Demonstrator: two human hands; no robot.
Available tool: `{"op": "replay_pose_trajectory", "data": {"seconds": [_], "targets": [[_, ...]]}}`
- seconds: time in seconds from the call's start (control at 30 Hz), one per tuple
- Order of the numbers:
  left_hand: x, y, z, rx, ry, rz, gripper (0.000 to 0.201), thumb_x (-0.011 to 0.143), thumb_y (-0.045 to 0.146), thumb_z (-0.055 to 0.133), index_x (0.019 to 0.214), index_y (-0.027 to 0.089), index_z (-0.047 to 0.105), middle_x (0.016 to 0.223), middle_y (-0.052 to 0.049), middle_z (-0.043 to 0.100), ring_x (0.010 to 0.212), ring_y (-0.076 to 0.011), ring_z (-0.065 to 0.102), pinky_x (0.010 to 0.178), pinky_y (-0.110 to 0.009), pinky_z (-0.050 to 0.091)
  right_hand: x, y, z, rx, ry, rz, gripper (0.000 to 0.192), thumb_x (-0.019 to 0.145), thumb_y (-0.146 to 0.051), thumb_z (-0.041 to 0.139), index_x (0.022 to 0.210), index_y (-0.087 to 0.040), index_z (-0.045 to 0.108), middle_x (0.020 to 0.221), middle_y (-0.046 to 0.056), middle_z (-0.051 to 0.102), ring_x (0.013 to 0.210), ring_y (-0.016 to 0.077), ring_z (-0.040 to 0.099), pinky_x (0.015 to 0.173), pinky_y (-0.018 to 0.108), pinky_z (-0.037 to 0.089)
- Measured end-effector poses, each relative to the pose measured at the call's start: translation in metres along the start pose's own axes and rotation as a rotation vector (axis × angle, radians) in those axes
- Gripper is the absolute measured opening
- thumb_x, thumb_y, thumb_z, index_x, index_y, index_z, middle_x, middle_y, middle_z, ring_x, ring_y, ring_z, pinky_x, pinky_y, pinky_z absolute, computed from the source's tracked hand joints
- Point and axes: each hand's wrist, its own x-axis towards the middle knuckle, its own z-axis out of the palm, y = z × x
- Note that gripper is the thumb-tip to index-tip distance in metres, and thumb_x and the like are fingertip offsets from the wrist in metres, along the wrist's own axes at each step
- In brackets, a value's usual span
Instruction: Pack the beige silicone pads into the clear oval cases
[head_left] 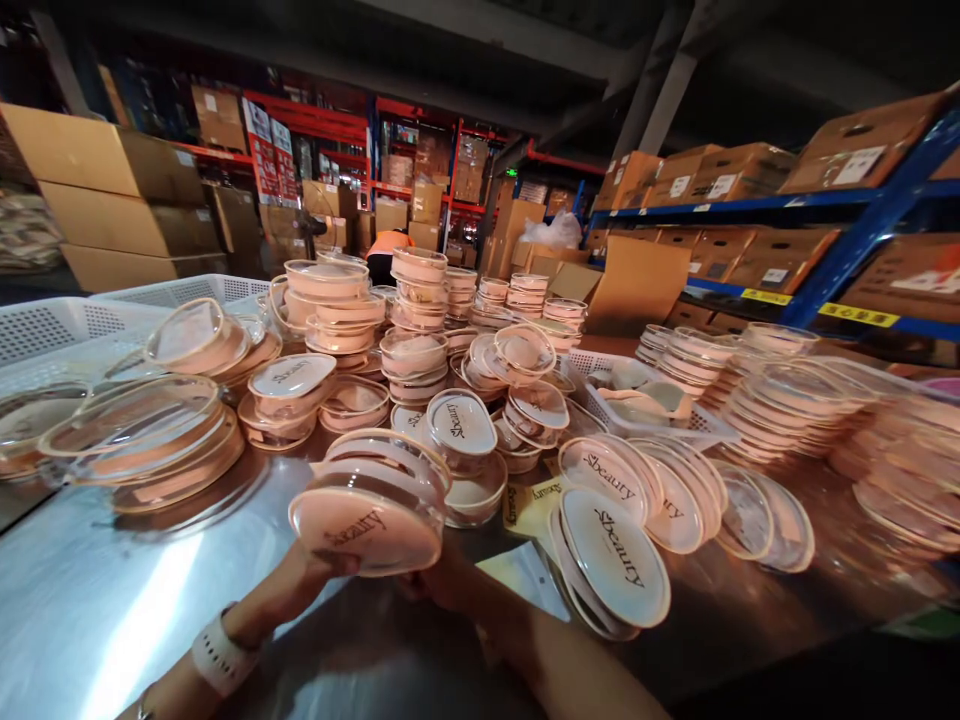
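Both hands are up at the near edge of the metal table [112, 600], and between them sits one oval pink case [371, 515] with a clear lid, tipped so its printed face looks back at me. My left hand [300, 585], the one with the pale wristband [217, 655], is closed on the case's lower left edge; my right hand [442, 580] grips it from underneath on the right, mostly hidden behind the case. So the hands are close together, both clamped on the same piece.

I read this as the handling step on a single case, lid and base being pressed or checked together, though I cannot tell whether the lid is fully seated.

Just right of it, a fanned row of finished cases [645, 520] lies overlapping, logos up. Loose clear lids [135, 425] are piled to the left, in front of a white basket [67, 325]. Tall stacks [416, 300] fill the middle, and more stacks [787, 400] run along the right.

The next move, as I judge it, needs an even squeeze around the rim, then a gentle set-down beside the fanned row without nudging that overlap. A paper slip [536, 500] lies between the case and the row.
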Motion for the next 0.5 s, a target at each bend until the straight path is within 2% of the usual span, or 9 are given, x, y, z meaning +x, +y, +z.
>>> {"op": "replay_pose_trajectory", "data": {"seconds": [0.07,0.17,0.27,0.33,0.4,0.5], "targets": [[0.004,0.000,-0.002,0.059,0.035,0.005,0.056,0.057,0.045,0.086,0.104,0.018,0.071,0.102,-0.012,0.076,0.098,-0.0356,0.069,0.089,-0.049,0.058,-0.001,-0.004,-0.001,0.046,0.047,-0.030,0.058,0.064,-0.078,0.060,0.056,-0.025,0.037,0.043,-0.010,0.028,0.037,0.0055,0.021,0.034,0.021,0.016],[0.012,0.004,-0.007,0.247,0.121,0.089,0.053,0.060,0.048,0.083,0.104,0.020,0.072,0.101,-0.010,0.076,0.101,-0.0371,0.068,0.088,-0.051,0.058,-0.004,-0.021,-0.017,0.105,0.160,-0.127,0.058,0.068,-0.076,0.058,0.059,-0.025,0.030,0.049,-0.011,0.022,0.043,0.0053,0.015,0.037,0.020,0.013],[0.018,0.009,-0.009,0.405,0.089,0.146,0.040,0.067,0.048,0.078,0.097,0.022,0.073,0.098,-0.009,0.076,0.101,-0.0365,0.068,0.091,-0.053,0.057,-0.005,-0.032,-0.033,0.089,0.217,-0.180,0.054,0.068,-0.071,0.060,0.061,-0.025,0.034,0.048,-0.011,0.026,0.041,0.0045,0.016,0.037,0.020,0.015],[0.020,0.012,-0.012,0.435,0.094,0.172,0.042,0.068,0.045,0.078,0.103,0.022,0.071,0.109,-0.009,0.074,0.108,-0.0359,0.065,0.097,-0.054,0.053,-0.002,-0.030,-0.037,0.049,0.218,-0.175,0.052,0.067,-0.070,0.062,0.060,-0.024,0.037,0.045,-0.011,0.030,0.037,0.0042,0.020,0.036,0.020,0.017],[0.020,0.014,-0.019,0.476,0.121,0.217,0.058,0.065,0.043,0.081,0.116,0.022,0.065,0.124,-0.010,0.068,0.116,-0.0370,0.061,0.100,-0.054,0.052,0.004,-0.022,-0.036,0.006,0.233,-0.171,0.052,0.069,-0.071,0.059,0.059,-0.025,0.037,0.043,-0.011,0.031,0.034,0.0051,0.025,0.035,0.020,0.021],[0.015,0.021,-0.032,0.514,0.159,0.353,0.092,0.063,0.046,0.084,0.141,0.025,0.040,0.137,-0.013,0.058,0.123,-0.0373,0.058,0.097,-0.051,0.054,0.011,-0.009,-0.031,-0.071,0.252,-0.170,0.052,0.074,-0.073,0.050,0.059,-0.025,0.038,0.042,-0.010,0.034,0.034,0.0064,0.032,0.036,0.020,0.026]]}}
